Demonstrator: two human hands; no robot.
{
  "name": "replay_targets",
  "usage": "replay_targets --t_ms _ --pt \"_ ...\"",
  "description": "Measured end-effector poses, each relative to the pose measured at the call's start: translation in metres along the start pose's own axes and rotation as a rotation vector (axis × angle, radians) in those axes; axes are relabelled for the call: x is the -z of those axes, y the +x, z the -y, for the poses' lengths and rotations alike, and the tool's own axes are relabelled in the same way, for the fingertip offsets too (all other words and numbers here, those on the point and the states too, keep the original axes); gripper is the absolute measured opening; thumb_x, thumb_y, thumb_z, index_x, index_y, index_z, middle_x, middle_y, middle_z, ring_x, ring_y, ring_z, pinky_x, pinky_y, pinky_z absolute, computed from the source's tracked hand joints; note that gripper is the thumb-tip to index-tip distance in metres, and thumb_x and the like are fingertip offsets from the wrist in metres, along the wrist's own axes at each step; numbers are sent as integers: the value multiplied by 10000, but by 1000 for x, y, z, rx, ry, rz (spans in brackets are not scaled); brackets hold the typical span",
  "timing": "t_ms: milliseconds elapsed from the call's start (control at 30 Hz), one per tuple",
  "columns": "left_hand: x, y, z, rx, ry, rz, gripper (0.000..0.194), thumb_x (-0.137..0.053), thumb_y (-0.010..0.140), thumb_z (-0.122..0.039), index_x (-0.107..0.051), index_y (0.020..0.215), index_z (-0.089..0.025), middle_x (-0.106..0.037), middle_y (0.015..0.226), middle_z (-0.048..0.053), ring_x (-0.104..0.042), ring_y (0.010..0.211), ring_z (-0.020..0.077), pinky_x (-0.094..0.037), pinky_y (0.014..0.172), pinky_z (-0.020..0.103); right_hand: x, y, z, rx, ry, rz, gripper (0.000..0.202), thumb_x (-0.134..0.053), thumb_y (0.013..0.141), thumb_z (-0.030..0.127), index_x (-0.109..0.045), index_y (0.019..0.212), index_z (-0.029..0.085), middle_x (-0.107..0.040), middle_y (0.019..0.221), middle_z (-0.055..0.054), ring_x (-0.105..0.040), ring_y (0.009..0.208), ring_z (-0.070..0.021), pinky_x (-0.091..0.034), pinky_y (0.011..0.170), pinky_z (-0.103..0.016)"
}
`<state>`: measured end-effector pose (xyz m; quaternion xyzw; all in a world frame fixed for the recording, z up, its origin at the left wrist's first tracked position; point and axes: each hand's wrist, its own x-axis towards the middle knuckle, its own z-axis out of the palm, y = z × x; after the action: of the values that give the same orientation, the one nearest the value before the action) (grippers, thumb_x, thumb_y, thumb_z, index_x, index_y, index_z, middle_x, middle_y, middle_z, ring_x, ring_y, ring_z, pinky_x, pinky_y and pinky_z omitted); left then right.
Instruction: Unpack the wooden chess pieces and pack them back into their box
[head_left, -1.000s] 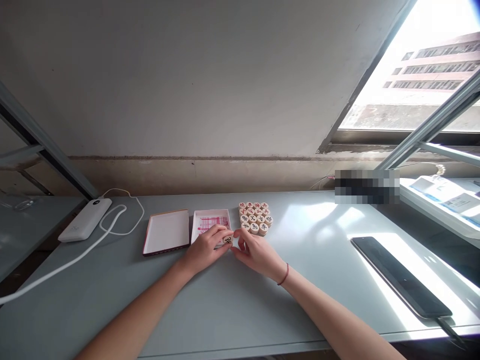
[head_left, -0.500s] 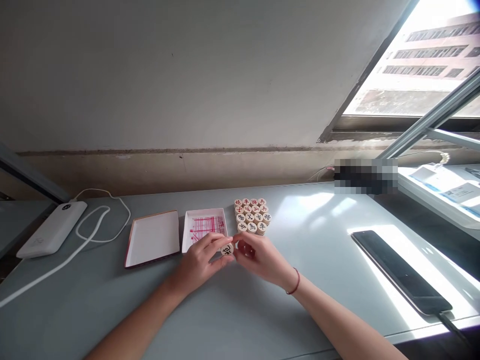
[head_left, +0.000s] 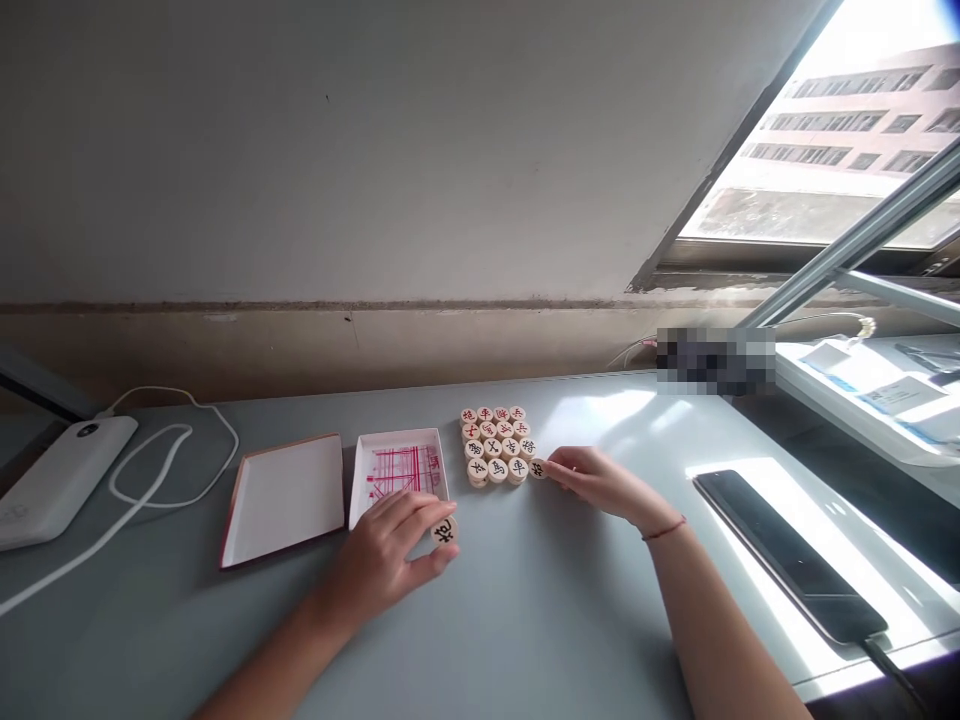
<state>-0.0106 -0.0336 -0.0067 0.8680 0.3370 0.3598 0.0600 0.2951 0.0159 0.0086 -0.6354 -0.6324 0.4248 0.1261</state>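
Round wooden pieces [head_left: 496, 447] with red and black characters stand in a tight block of rows, some of them stacked. Between the thumb and fingers of my left hand [head_left: 397, 550] is a round piece with a black character [head_left: 445, 531], held in front of the white box. My right hand [head_left: 600, 485] pinches another black-marked piece [head_left: 538, 468] at the right end of the block's front row. The open white box [head_left: 360, 478] holds a clear sheet with red lines [head_left: 401, 470]; my left hand covers its lower edge.
Left of the box lies an open lid [head_left: 289, 500]. A white power bank [head_left: 67, 480] and its looping cable [head_left: 150, 490] are at the far left. A phone [head_left: 787, 555] with a cable lies at the right, near a white shelf [head_left: 870, 400].
My hands have moved apart. My right hand has gone right to the front row with a piece, while my left hand still holds its piece, slightly lower. The view has shifted a little.
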Motion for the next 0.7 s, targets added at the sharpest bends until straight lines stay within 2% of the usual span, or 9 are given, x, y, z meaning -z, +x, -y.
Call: replay_targets --t_ms 67,133,233,267,367,467,533,633,700 --pt "1 1 0 18 10 -9 221 -522 929 -305 -566 1128 -219 -662 934 33 -643 817 142 -534 744 264 0 1 -1 14 -27 -25 448 -500 807 595 -526 663 171 -470 608 17 -368 532 -95 -257 466 -228" --pt "0 2 -2 42 24 -22 205 -532 925 -287 -572 1115 -221 -660 923 27 -642 808 143 -531 739 266 -1 0 3 28 -49 -114 476 -484 818 609 -464 611 180 -390 561 37 -302 515 -88 -221 459 -233" --pt "-2 3 -7 61 21 -55 206 -552 920 -306 -580 1102 -215 -651 936 31 -639 837 154 -533 756 279 -12 -8 22 148 30 -202 462 -467 854 586 -454 627 184 -359 570 43 -280 529 -89 -227 470 -235" --pt "-4 3 -10 66 15 -69 211 -555 918 -313 -584 1102 -213 -642 958 39 -637 858 157 -536 766 282 -20 -13 31 220 88 -160 435 -469 868 568 -495 674 179 -392 597 35 -302 543 -91 -248 480 -232" --pt "-8 3 -20 79 4 -91 223 -546 923 -312 -587 1117 -212 -608 1025 62 -626 924 164 -542 798 286 -48 -27 59 417 233 163 355 -521 877 509 -604 877 164 -525 711 5 -389 586 -89 -308 503 -212" --pt "-9 4 -28 61 23 -77 231 -535 930 -301 -579 1137 -211 -610 1018 60 -618 934 166 -534 812 293 -62 -36 71 459 276 275 348 -506 901 481 -607 848 152 -566 711 -4 -413 578 -81 -327 505 -200" --pt "-5 6 -28 37 91 -58 305 -537 926 -339 -552 1196 -199 -625 1022 69 -611 946 188 -520 833 326 -52 -35 67 445 279 249 372 -492 903 497 -611 850 149 -586 734 -19 -438 602 -89 -348 525 -203" --pt "7 8 -16 49 223 -1 483 -530 910 -444 -479 1306 -172 -636 1078 99 -597 996 239 -491 868 384 -21 -28 49 322 236 62 423 -495 872 562 -608 824 157 -575 736 -25 -455 631 -106 -366 552 -219" --pt "16 7 -2 88 274 43 411 -512 925 -419 -521 1265 -189 -634 1092 93 -596 999 242 -486 853 380 -1 -22 36 180 169 -61 465 -499 833 617 -581 746 167 -535 676 -6 -419 585 -102 -326 507 -223"
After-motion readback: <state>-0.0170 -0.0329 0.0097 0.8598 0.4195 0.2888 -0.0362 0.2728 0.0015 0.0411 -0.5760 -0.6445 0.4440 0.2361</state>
